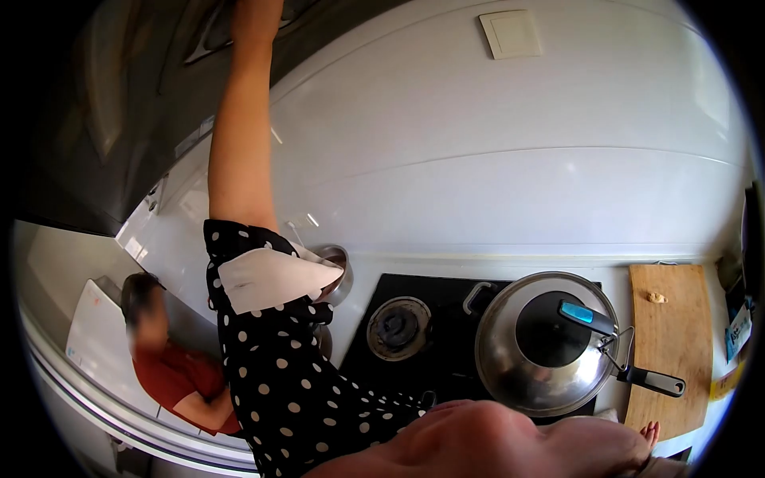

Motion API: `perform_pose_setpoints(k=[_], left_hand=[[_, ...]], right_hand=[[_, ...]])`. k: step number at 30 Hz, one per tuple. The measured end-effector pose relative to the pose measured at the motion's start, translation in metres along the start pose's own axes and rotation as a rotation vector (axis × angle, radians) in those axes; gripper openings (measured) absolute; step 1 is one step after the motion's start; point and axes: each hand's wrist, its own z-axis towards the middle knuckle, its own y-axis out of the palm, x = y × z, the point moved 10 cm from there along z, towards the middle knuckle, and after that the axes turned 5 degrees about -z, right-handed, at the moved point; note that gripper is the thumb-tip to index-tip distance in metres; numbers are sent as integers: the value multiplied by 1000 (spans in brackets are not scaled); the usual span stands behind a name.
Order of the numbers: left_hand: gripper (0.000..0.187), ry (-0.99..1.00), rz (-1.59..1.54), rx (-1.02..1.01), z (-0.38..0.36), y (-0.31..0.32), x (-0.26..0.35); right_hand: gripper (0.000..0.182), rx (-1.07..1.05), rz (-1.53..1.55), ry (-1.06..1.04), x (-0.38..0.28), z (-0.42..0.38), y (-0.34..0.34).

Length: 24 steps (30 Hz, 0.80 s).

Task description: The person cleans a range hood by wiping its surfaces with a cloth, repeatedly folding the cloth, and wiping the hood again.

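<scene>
My left arm is raised straight up to the dark range hood [119,119]. My left hand [256,16] is at the top edge against the hood; its fingers are hidden. At the lower right, my right hand [651,434] shows only its fingertips, stretched out beside the wooden cutting board's [673,358] near edge, with nothing seen in them. A wok with a domed steel lid [502,350] sits on the right of the black stove [446,319]. The lid has a blue-and-black handle [588,317]. The left burner [398,328] is bare.
A metal pot [339,271] stands left of the stove, partly behind my sleeve. A small beige piece [657,297] lies on the board. Packets [739,331] stand at the right edge. Another person in red [179,378] is at the lower left. A wall switch [511,34] is above.
</scene>
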Motion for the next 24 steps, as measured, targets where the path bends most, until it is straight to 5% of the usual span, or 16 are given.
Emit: perform_pose_setpoints(k=[3,6,9,15,18,19,22,24], left_hand=[[7,13,168,94,-24,0,6],[19,180,206,-106,-45,59,-22],[10,-143,-116,25,0,11,-21],[22,204,264,-101,-69,73,-25],[21,174,170,136,-27,36,-20],[11,-14,3,63,1,-10,2],[20,-186,-3,-150,-22,21,-16],[18,10,146,-124,-61,49,-14]], right_hand=[[24,-75,6,-34,-4,-2,7],[26,-126,-31,-46,-4,-14,21],[25,-36,30,-10,1,-4,10],[26,-55,18,12,10,20,-8],[28,-64,9,34,25,45,-31],[28,-67,13,44,31,52,-33],[30,-123,-4,83,49,77,-45],[32,-178,-15,107,64,98,-54]])
